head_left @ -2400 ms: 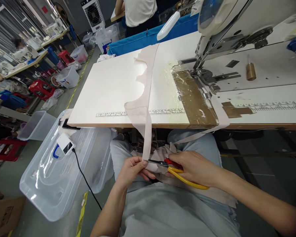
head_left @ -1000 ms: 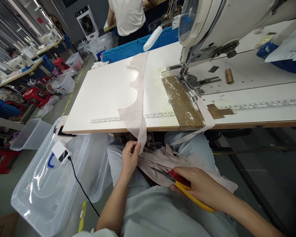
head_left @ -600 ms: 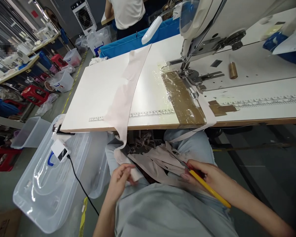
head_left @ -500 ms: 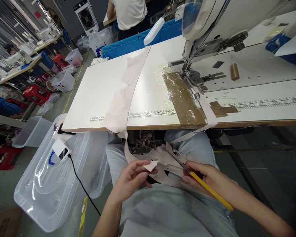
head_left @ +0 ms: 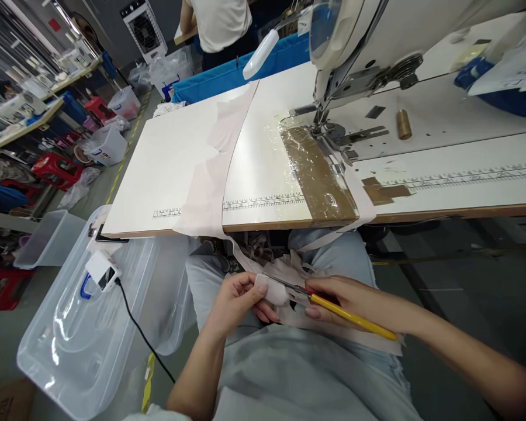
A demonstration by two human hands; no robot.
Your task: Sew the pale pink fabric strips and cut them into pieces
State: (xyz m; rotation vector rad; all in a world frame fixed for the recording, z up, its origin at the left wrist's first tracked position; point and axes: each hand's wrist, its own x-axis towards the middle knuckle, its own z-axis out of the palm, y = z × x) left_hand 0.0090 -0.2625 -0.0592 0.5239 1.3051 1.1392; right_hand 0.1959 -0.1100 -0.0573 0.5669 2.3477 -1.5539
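Over my lap, my left hand pinches the end of a pale pink fabric strip between thumb and fingers. My right hand is closed around yellow-handled scissors. Their metal blades point left and lie along the upper edge of the held fabric; whether they are cutting it I cannot tell. More pale fabric lies bunched across my legs under both hands. A long pale band runs over the table and hangs off its front edge towards my left hand.
A sewing machine stands at the right, with another fabric strip leading down from it. A bobbin-like brass piece is beside it. At the left is a lidded clear bin carrying a white device with a black cable. A person is beyond the table.
My right hand has moved the scissors left and up, bringing the blades to the fabric in my left hand. The left fingers now pinch the fabric end more flatly. The view has shifted slightly.
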